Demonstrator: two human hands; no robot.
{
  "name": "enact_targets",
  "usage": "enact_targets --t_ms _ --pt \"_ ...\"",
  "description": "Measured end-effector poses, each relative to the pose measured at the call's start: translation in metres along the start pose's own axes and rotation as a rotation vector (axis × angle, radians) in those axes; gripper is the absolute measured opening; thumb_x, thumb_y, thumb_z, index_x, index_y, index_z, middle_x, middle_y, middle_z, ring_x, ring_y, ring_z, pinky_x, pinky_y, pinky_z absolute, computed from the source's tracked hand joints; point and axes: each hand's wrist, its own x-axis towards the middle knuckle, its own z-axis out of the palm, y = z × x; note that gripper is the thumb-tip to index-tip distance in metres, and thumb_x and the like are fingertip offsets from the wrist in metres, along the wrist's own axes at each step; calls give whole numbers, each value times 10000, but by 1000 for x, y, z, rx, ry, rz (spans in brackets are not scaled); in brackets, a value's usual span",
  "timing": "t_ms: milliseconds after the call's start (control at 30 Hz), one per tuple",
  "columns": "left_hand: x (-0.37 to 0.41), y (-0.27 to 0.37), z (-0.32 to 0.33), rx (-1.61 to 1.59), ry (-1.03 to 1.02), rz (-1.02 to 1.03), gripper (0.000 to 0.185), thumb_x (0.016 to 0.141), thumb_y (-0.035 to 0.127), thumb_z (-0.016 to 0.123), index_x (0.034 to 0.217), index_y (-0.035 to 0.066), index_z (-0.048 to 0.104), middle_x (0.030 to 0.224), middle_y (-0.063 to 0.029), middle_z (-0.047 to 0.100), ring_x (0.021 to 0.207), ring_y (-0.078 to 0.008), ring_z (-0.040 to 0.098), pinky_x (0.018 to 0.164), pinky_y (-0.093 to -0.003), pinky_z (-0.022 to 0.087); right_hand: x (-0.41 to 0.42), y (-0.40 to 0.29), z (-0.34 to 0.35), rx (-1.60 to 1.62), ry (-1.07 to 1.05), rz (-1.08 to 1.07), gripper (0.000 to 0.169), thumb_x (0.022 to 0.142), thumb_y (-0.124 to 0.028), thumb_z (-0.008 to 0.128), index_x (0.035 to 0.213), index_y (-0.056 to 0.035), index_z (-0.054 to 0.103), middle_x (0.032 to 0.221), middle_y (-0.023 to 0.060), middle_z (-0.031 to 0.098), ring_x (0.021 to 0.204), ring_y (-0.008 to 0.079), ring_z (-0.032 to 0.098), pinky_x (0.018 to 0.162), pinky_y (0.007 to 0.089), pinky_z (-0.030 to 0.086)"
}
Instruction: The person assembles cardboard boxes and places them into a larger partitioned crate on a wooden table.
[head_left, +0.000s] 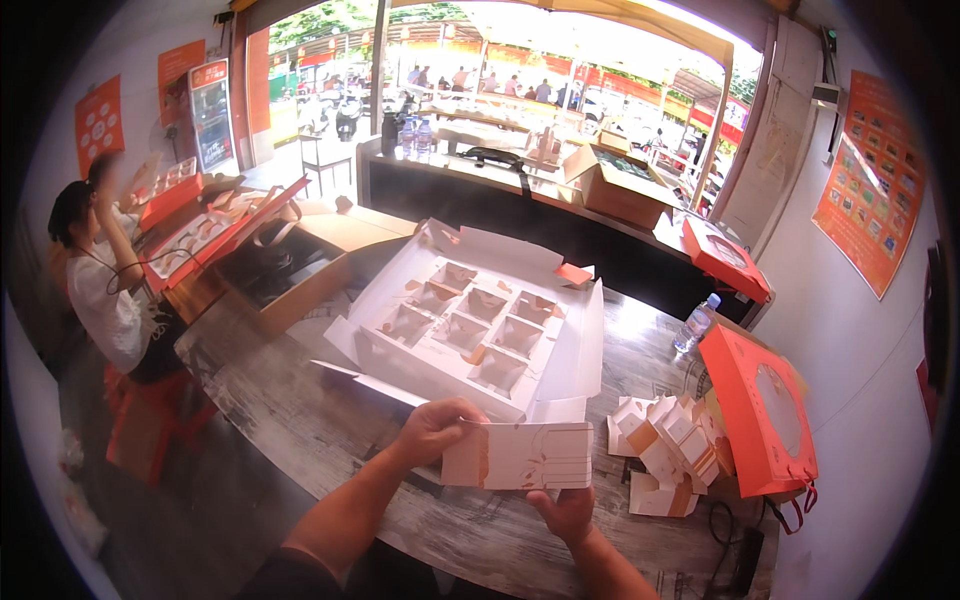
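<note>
A flat white card piece (517, 456) with gold and brown printing is held between my two hands. My left hand (442, 431) grips its upper left corner. At its lower right edge, my right hand (564, 514) pinches it with the thumb in front. Just beyond lies a large white cardboard box (442, 360) with its side flaps spread outward. Inside sits a white insert (491, 341) with several square compartments, some with brown-printed tabs. To the right of my right hand is a pile of folded white and gold card pieces (667, 446).
A red gift box (757, 412) with a round window leans at the table's right side, near a water bottle (694, 322). Cables (724, 525) lie at the front right. An open brown carton (300, 292) stands left. A person (112, 277) sits at far left beside red boxes (195, 244).
</note>
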Motion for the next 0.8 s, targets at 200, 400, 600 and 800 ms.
enact_targets --t_ms 200,400,600,800 --pt "-2 4 2 -181 -101 -103 229 920 168 659 1101 30 632 1156 -85 645 1077 -143 587 960 -311 461 3 1 0 -145 110 42 318 746 -127 827 998 -7 674 958 148 684 866 286 662 756 376 526" --pt "-5 13 8 -115 -214 -156 421 917 197 696 1262 -6 566 1187 -74 643 1097 -124 580 954 -297 464 6 5 -3 -392 225 -141 269 723 -97 816 895 -22 623 929 152 649 861 346 613 767 433 492" --pt "-2 20 22 145 -267 -194 573 844 174 774 1330 6 522 1223 -74 628 1113 -151 581 977 -316 460 2 15 -5 -400 184 -181 290 715 -78 822 873 -19 586 948 151 596 857 311 593 793 406 480" --pt "-1 26 35 229 -257 -181 815 738 151 838 1435 62 425 1251 -114 610 1153 -190 591 994 -348 483 -10 16 -8 -340 220 58 256 753 -32 804 871 -7 578 912 114 611 870 248 596 836 387 482"
